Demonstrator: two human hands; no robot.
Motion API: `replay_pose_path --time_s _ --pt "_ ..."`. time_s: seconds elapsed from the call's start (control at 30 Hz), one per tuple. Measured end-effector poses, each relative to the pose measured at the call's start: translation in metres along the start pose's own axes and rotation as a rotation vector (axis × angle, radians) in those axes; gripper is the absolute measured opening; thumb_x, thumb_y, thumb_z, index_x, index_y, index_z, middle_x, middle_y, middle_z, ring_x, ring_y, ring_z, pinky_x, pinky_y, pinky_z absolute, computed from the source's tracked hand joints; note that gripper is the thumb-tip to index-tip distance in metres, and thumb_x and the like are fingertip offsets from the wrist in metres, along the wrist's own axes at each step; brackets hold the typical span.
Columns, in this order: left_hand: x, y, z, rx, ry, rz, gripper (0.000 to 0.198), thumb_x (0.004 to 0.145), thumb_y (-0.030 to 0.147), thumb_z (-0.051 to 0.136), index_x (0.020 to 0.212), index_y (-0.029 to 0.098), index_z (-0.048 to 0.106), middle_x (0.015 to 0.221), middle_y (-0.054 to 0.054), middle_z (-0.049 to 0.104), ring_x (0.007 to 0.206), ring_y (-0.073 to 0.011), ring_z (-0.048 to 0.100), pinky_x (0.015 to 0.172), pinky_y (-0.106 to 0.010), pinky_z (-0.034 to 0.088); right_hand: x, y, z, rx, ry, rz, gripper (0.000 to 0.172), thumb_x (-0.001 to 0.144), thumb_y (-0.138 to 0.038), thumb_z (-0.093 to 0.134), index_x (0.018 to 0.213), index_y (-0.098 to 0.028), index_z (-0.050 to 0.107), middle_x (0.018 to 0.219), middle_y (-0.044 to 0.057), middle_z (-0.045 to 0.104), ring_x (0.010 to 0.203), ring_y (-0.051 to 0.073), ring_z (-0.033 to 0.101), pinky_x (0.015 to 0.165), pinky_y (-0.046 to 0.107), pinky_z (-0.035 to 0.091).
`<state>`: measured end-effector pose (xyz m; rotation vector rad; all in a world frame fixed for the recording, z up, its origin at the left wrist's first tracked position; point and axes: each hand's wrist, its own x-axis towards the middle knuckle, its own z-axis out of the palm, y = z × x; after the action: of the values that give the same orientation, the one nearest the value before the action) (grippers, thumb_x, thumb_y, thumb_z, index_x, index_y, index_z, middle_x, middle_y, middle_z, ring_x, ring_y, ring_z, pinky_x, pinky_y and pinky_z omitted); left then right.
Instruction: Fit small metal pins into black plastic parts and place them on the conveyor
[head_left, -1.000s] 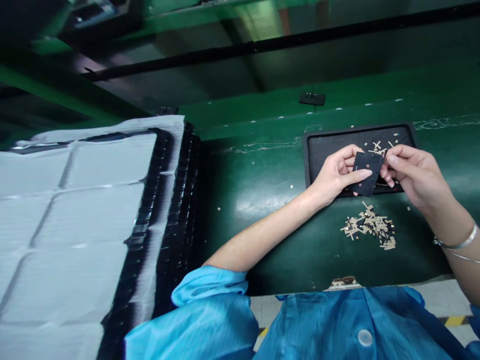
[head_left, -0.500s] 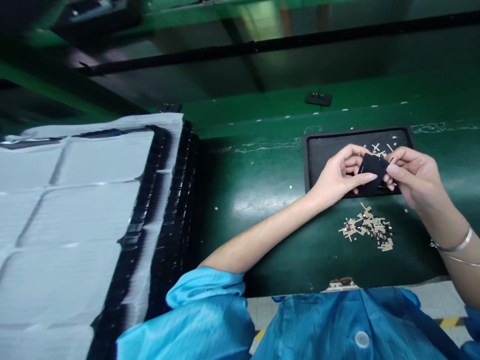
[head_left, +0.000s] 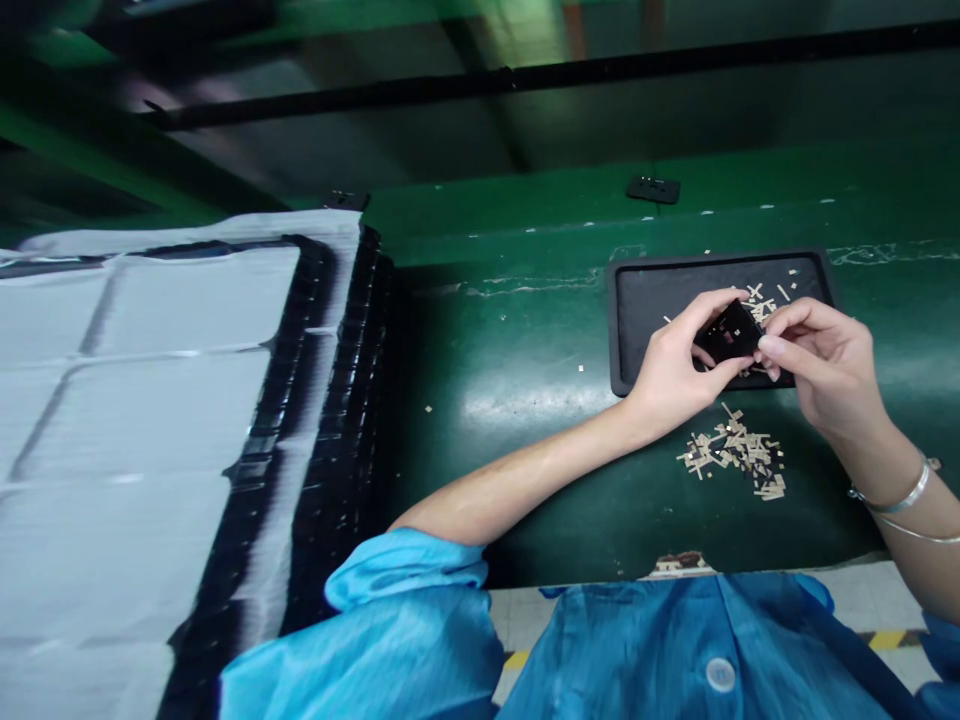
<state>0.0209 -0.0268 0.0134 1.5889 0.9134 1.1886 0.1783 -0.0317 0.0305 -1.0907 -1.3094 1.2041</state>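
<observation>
A small flat black piece (head_left: 729, 335) with a glossy face is held over the black tray (head_left: 626, 290). My left hand (head_left: 679, 350) grips it by its edges between thumb and fingers. At the piece's right corner, my right hand (head_left: 821, 350) pinches with thumb and forefinger; whether anything small is between those fingertips is hidden. Small pale strips (head_left: 761, 303) lie in the tray behind my hands. In front of the tray, on the green table (head_left: 525, 400), is a loose pile of tan and dark strips (head_left: 739, 452).
To the left stands a tall stack of black trays (head_left: 337, 420) topped with a white sheet divided into sections (head_left: 150, 420). A flat black part (head_left: 652, 189) lies toward the table's back, and another dark part (head_left: 346, 200) sits behind the stack. Tiny pale bits dot the table.
The black piece has turned in my left hand, from a matt face to a glossy one. My right hand has shifted slightly left and stays at its edge.
</observation>
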Motion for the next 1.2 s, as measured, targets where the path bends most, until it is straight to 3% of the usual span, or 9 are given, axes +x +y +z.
replay_pose_path --time_s 0.27,0.37,0.6,0.7,0.87,0.97,1.1,1.2 --pt "-0.003 -0.004 -0.002 0.168 -0.010 0.096 0.044 0.076 0.014 0.061 0.120 0.019 0.054 0.121 -0.007 0.061 0.108 -0.0192 0.058 0.076 -0.026 0.053 0.003 -0.007 -0.001 0.086 -0.098 0.181 0.018 0.069 -0.031 0.074 0.063 -0.020 0.061 0.061 -0.002 0.053 0.049 0.008 0.046 0.043 0.024 0.036" --pt "-0.002 -0.003 -0.003 0.136 -0.032 0.079 0.044 0.076 0.015 0.063 0.119 0.019 0.054 0.120 -0.007 0.062 0.107 -0.0188 0.058 0.073 -0.024 0.053 0.005 -0.007 -0.002 0.078 -0.098 0.208 0.020 0.069 -0.034 0.074 0.064 -0.019 0.061 0.059 -0.002 0.052 0.049 0.009 0.047 0.041 0.023 0.036" --pt "0.005 0.002 -0.006 -0.166 -0.112 -0.117 0.048 0.072 0.023 0.071 0.116 0.021 0.053 0.122 -0.009 0.060 0.112 -0.0228 0.059 0.061 -0.019 0.052 0.003 -0.002 0.000 -0.253 0.019 -0.075 0.016 0.069 -0.029 0.077 0.071 -0.022 0.063 0.066 -0.002 0.058 0.055 0.010 0.051 0.049 0.025 0.042" --pt "0.007 0.001 -0.007 -0.271 -0.145 -0.180 0.049 0.072 0.024 0.072 0.116 0.021 0.050 0.121 -0.010 0.061 0.112 -0.0239 0.059 0.062 -0.020 0.052 0.001 -0.002 0.002 -0.377 0.020 -0.124 0.016 0.068 -0.028 0.077 0.070 -0.023 0.063 0.067 -0.001 0.059 0.059 0.012 0.054 0.051 0.026 0.044" --pt "0.013 -0.008 -0.009 -0.469 -0.211 -0.135 0.052 0.070 0.032 0.074 0.115 0.022 0.050 0.130 -0.009 0.057 0.126 -0.0266 0.051 0.084 -0.031 0.053 0.001 0.001 0.000 -0.274 0.098 -0.128 0.015 0.076 -0.032 0.071 0.086 -0.024 0.063 0.087 0.002 0.066 0.075 0.015 0.061 0.055 0.026 0.047" --pt "0.018 -0.014 -0.009 -0.564 -0.233 -0.075 0.051 0.068 0.034 0.076 0.114 0.023 0.054 0.131 -0.007 0.056 0.130 -0.0251 0.047 0.104 -0.039 0.043 0.006 0.002 -0.004 -0.227 0.074 -0.053 0.021 0.078 -0.034 0.069 0.095 -0.024 0.064 0.097 0.003 0.067 0.076 0.014 0.061 0.052 0.023 0.046" --pt "0.021 -0.017 -0.008 -0.636 -0.299 -0.119 0.055 0.066 0.037 0.078 0.116 0.024 0.058 0.132 -0.008 0.056 0.130 -0.0255 0.048 0.107 -0.041 0.040 0.010 0.003 -0.012 -0.135 -0.127 0.129 0.024 0.069 -0.039 0.076 0.079 -0.021 0.064 0.069 -0.002 0.063 0.051 0.009 0.055 0.043 0.021 0.042" --pt "0.021 -0.017 -0.006 -0.633 -0.283 -0.137 0.062 0.066 0.038 0.078 0.123 0.026 0.055 0.136 -0.008 0.053 0.131 -0.0250 0.046 0.107 -0.040 0.039 0.013 0.001 -0.017 -0.062 -0.095 0.166 0.031 0.064 -0.042 0.079 0.072 -0.020 0.060 0.056 -0.006 0.056 0.041 0.007 0.048 0.038 0.021 0.039"
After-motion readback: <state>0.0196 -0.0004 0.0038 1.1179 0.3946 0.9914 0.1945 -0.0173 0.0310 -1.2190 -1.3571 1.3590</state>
